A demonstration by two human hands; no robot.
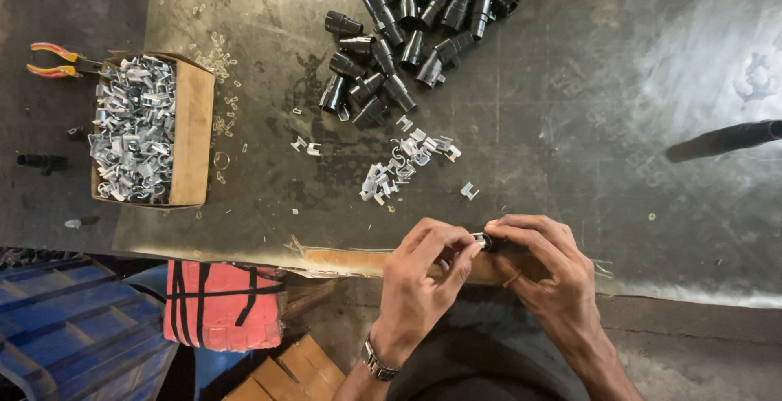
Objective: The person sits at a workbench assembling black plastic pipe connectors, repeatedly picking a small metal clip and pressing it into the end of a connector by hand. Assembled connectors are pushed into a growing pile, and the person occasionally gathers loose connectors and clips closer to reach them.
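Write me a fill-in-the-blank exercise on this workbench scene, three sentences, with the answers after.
1. The cardboard box is full of small ____ clips.
2. The pliers beside the box have ____ handles.
3. The left hand wears a ____ on its wrist, while the right hand helps pinch a small black part.

Answers: metal; red; watch

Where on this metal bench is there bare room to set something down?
The right half of the metal sheet, past the black caps, is bare. A smaller patch lies between the cardboard box and the loose clips. It is crowded around the caps and clips, and near both hands.
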